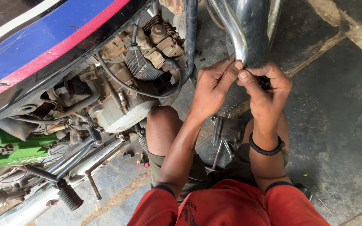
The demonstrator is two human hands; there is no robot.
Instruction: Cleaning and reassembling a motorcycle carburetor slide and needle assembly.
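I squat beside a motorcycle with a blue and red tank (51, 37) and look down at my hands. My left hand (212, 90) and my right hand (267, 90) meet in front of me, fingertips pinched together on a small dark part (265, 83) that is mostly hidden by the fingers. The hands are just below the chrome front mudguard (237, 31). A black bead bracelet (267, 147) circles my right wrist. The dirty engine (126, 92) with its black cables is to the left of my left hand.
A metal bracket with tools (227, 129) lies on the dark concrete floor between my knees. A green battery (9, 152) sits at the far left. A footpeg (70, 196) and chrome exhaust pipe (30, 207) run along the lower left. Small red pieces (141, 163) lie by my knee.
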